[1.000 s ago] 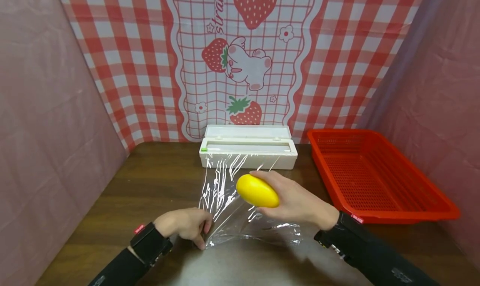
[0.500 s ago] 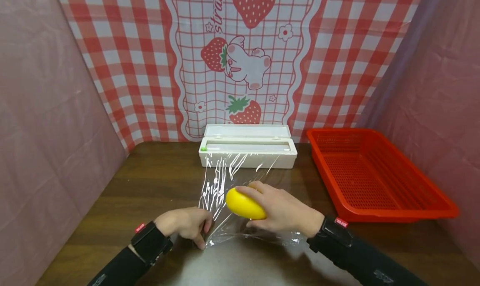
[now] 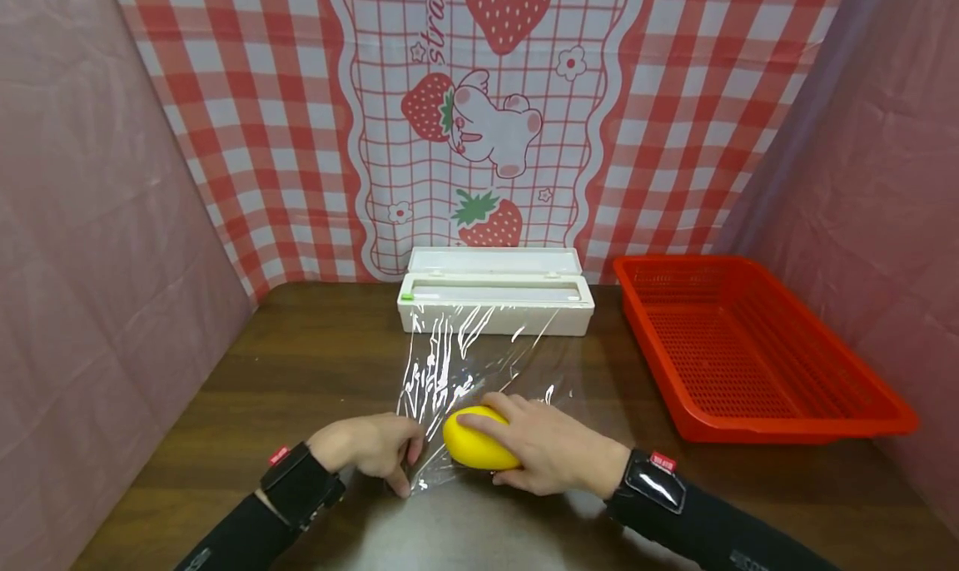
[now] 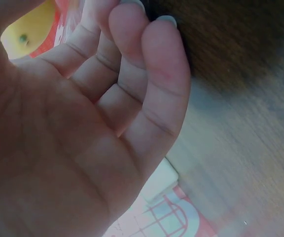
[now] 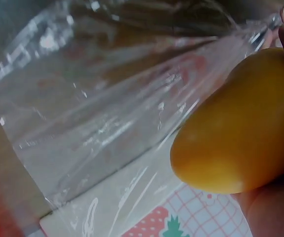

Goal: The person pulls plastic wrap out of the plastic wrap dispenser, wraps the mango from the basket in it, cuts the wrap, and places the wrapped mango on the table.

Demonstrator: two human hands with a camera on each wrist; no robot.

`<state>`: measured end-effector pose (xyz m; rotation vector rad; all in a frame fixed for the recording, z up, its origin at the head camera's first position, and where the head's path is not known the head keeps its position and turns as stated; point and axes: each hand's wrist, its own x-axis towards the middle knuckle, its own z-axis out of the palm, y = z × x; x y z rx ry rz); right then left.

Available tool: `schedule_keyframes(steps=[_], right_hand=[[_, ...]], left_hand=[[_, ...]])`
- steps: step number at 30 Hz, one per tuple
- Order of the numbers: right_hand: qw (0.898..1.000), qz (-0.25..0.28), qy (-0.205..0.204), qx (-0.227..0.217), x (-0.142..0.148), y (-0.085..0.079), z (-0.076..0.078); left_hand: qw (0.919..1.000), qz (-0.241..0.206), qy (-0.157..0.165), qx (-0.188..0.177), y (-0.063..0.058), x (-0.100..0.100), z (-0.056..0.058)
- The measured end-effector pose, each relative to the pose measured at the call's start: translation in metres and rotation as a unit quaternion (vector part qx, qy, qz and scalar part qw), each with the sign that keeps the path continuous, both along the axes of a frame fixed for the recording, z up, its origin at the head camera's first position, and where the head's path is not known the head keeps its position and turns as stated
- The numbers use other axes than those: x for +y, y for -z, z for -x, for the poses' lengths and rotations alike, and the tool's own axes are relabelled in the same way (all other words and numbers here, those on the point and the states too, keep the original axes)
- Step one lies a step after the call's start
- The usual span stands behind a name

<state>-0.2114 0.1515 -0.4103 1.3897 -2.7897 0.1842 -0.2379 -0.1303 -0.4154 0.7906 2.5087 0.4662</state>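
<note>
A smooth yellow mango (image 3: 475,439) is gripped in my right hand (image 3: 550,446), low over the near part of a clear sheet of cling film (image 3: 442,371). In the right wrist view the mango (image 5: 240,123) has the film (image 5: 97,118) stretched out beside and behind it. My left hand (image 3: 370,446) pinches the film's near left corner down by the table. In the left wrist view its fingers (image 4: 164,89) curl inward, and the mango's stem end (image 4: 31,32) shows past the palm. The film runs back to a white dispenser box (image 3: 496,321) with its lid raised.
A red plastic basket (image 3: 794,428) stands on the right of the brown wooden table (image 3: 300,355). Behind the dispenser hangs a red-checked strawberry cloth (image 3: 292,138). Pink curtains (image 3: 97,246) close off both sides.
My right hand has carried the mango toward me, slightly left and lower over the film's near part. The left hand stays at the film's corner.
</note>
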Motion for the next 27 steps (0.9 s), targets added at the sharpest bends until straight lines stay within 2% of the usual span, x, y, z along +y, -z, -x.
schedule_keyframes(steps=[3,9,27], right_hand=[[1.000,-0.011,-0.003,-0.009,0.001,0.005,-0.004],[1.000,-0.016,-0.014,0.005,0.003,0.012,-0.011],[1.000,0.014,-0.021,0.002,0.015,0.017,-0.029]], left_hand=[[1.0000,0.001,0.001,0.000,0.000,0.000,0.000],[1.0000,0.005,0.000,-0.001,-0.001,0.000,-0.001],[0.9999,-0.016,-0.003,0.002,-0.002,-0.003,0.000]])
